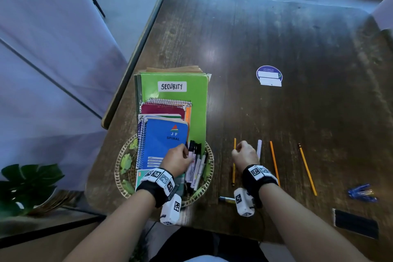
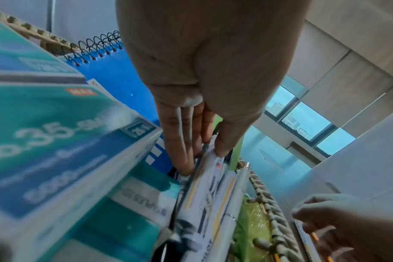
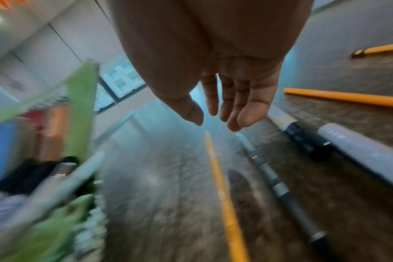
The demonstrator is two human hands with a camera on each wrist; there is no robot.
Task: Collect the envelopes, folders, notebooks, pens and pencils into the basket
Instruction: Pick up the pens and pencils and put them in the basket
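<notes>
A round woven basket (image 1: 119, 168) at the table's near left holds a green folder (image 1: 191, 91) marked SECURITY, a blue spiral notebook (image 1: 163, 140), other notebooks and several pens (image 1: 197, 168). My left hand (image 1: 187, 153) lies in the basket, fingers straight, thumb and fingertips (image 2: 184, 163) touching the white pens (image 2: 213, 195). My right hand (image 1: 238, 148) hovers just above a yellow pencil (image 1: 234, 161) on the table, with its fingers (image 3: 247, 113) relaxed and holding nothing. Two more yellow pencils (image 1: 274, 164) (image 1: 307, 169) and a white pen (image 1: 259, 148) lie to its right.
A dark pen (image 1: 226, 199) lies near the front edge under my right wrist. At the far right lie a blue object (image 1: 361, 192) and a black strip (image 1: 355, 222). A round sticker (image 1: 269, 75) marks mid-table. A teal box (image 2: 56, 141) sits in the basket. A plant (image 1: 27, 185) stands off the table, left.
</notes>
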